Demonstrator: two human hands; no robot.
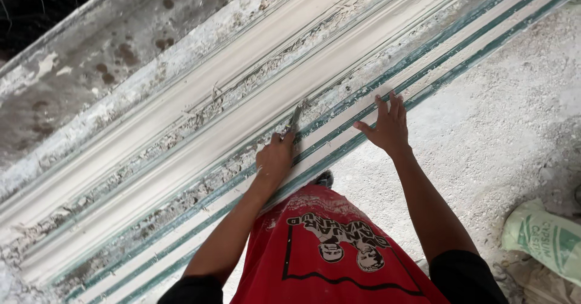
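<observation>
The left hand (275,157) is gripping a small scraper (295,117), fingers closed around its handle, and pressing its blade against the long white plaster moulding (242,113) on the bench. The right hand (387,125) is resting flat, fingers spread, on the green-edged rail (448,56) just beside it.

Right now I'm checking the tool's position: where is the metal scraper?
In the head view the metal scraper sits centre frame, held by the left hand, blade against the white plaster moulding.

Two hands (275,159) (387,125), one scraping blade (295,119), one green sack (544,237).
</observation>
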